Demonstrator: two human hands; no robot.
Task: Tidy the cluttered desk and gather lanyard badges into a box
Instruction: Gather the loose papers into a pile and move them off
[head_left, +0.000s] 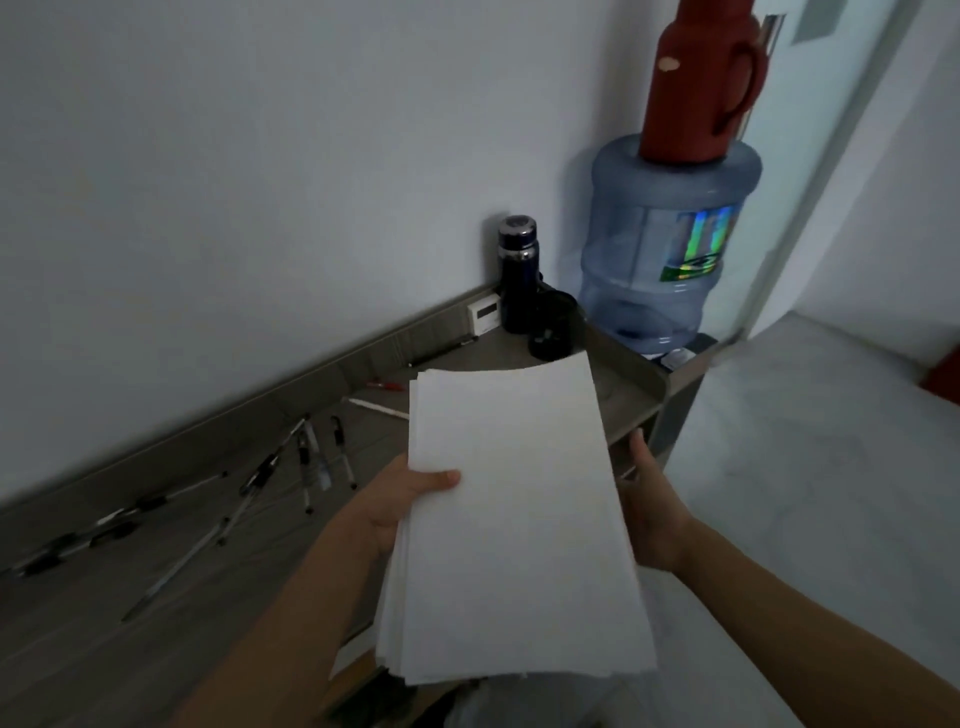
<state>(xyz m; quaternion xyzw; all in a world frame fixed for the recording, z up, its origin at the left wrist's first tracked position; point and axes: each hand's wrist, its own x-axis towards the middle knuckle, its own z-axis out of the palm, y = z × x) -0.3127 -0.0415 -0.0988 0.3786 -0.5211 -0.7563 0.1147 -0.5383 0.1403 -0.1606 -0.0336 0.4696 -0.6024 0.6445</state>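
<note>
A thick stack of white paper sheets (514, 519) hangs in the air above the right end of the grey desk (104, 597). My left hand (400, 504) grips its left edge, thumb lying on top of the sheets. My right hand (649, 514) holds the right edge from the side, its fingers hidden under the stack. No lanyard badge or box shows in this view.
Several pens (306, 467) lie scattered along the desk's back rail. A red pen (387, 386) and a white stick (379, 409) lie farther right. A dark flask (518, 275), a black cup (553, 327) and a small white device (484, 313) stand in the corner. A blue water jug (665, 249) carries a red thermos (701, 83).
</note>
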